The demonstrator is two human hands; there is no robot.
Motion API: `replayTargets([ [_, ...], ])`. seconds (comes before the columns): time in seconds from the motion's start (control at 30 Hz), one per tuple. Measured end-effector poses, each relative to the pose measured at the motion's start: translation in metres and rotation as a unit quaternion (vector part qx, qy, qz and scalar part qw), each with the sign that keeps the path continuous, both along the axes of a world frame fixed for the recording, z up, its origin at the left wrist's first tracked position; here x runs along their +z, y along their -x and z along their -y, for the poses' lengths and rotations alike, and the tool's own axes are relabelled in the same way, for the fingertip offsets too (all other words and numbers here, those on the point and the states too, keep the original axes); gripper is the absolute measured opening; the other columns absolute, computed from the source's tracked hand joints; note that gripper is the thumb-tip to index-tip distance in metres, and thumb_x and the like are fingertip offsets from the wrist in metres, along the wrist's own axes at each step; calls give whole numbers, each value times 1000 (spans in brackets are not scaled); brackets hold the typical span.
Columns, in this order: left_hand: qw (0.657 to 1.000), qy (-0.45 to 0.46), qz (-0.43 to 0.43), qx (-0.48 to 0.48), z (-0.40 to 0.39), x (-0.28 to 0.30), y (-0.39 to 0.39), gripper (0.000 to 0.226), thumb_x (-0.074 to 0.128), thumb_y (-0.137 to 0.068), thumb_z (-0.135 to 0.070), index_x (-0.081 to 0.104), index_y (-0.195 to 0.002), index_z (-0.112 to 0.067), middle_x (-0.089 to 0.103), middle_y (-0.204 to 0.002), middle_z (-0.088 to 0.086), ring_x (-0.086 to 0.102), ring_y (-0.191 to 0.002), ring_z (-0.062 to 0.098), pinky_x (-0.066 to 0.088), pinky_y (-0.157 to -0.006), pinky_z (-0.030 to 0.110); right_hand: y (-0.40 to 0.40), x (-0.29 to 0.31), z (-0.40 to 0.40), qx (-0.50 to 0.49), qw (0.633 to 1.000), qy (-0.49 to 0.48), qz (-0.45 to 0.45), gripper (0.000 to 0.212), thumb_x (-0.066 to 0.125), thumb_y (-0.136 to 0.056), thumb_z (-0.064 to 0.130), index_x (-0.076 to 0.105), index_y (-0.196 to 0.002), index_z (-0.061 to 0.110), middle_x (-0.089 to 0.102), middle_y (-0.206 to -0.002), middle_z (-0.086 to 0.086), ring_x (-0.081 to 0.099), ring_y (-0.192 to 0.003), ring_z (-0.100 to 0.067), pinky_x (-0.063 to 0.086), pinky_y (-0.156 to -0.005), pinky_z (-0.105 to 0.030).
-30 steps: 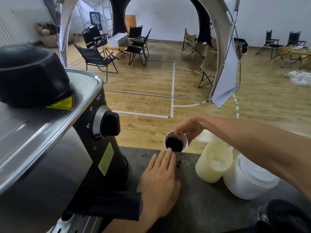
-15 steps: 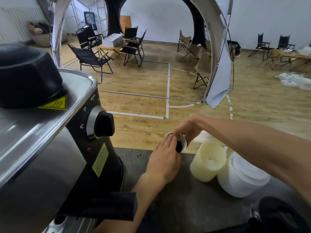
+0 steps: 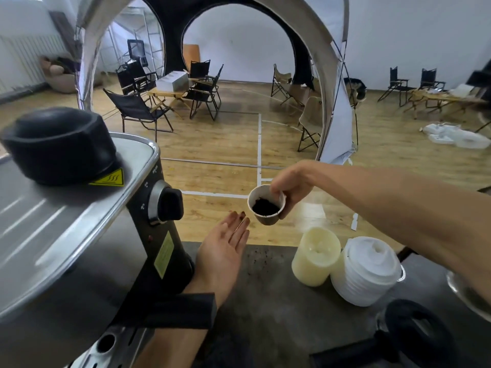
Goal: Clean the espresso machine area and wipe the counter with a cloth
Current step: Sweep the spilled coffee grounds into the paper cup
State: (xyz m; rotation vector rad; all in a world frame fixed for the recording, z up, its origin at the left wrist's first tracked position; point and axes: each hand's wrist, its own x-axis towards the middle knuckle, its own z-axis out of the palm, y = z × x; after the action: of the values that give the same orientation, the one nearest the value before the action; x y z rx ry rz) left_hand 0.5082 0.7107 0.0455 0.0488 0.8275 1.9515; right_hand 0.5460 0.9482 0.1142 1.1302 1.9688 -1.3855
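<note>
The espresso machine (image 3: 79, 235), steel with a black knob, fills the left. My right hand (image 3: 291, 185) holds a small paper cup (image 3: 265, 205) with dark coffee grounds inside, lifted above the counter's far edge and tilted toward me. Just below and left of the cup, my left hand (image 3: 225, 245) is open, palm up, with coffee grounds on the fingertips. Specks of grounds (image 3: 259, 257) lie scattered on the dark grey counter (image 3: 279, 314) near the far edge. No cloth is in view.
A cream pillar candle (image 3: 316, 256) and a stack of white lids (image 3: 368, 272) stand on the counter at right. A black portafilter handle (image 3: 183, 310) juts from the machine. A black object (image 3: 417, 338) sits at the bottom right. Beyond the counter lies wooden floor with chairs.
My right hand lifted the cup off the counter edge and tilted it up. My left hand left the counter surface, turned palm up and rose beside the cup.
</note>
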Motion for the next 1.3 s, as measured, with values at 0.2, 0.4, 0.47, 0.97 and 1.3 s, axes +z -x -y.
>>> replayTargets([
  [0.2, 697, 97, -702, 112, -17, 12, -17, 27, 49, -101, -19, 63, -123, -18, 67, -120, 0, 59, -116, 12, 46, -101, 37, 1, 29, 25, 46, 999, 3, 15, 37, 41, -87, -13, 51, -123, -8, 50, -134, -31, 52, -125, -47, 48, -103, -55],
  [0.4, 540, 160, -810, 164, -16, 22, -35, 34, 37, -100, -28, 61, -121, -16, 66, -121, 3, 55, -118, 20, 39, -104, 36, -14, 36, 49, 85, 994, 57, 33, 28, 63, -82, -5, 70, -109, -4, 69, -118, -23, 65, -115, -38, 49, -104, -50],
  [0.47, 549, 162, -801, 175, -11, 30, -36, 36, 40, -95, -28, 63, -119, -15, 69, -115, 3, 59, -110, 22, 43, -97, 36, -20, 43, 54, 60, 997, 47, 17, 28, 60, -83, -8, 70, -108, -3, 67, -121, -25, 64, -116, -41, 50, -103, -50],
  [0.97, 669, 102, -718, 162, 21, 46, -77, 25, 43, -96, -22, 65, -107, -23, 64, -101, -11, 38, -101, 0, 34, -92, 25, -87, 58, 115, -48, 995, 75, -54, 36, 44, -101, 0, 50, -136, -5, 54, -139, -26, 57, -125, -40, 46, -108, -49],
  [1.3, 687, 70, -709, 144, 60, 34, -67, 41, 40, -97, -10, 50, -138, -9, 50, -142, 7, 37, -137, 19, 29, -114, 47, -106, 70, 145, -110, 992, 24, -50, 53, 38, -86, -12, 39, -139, -5, 46, -139, -33, 56, -121, -47, 48, -105, -51],
])
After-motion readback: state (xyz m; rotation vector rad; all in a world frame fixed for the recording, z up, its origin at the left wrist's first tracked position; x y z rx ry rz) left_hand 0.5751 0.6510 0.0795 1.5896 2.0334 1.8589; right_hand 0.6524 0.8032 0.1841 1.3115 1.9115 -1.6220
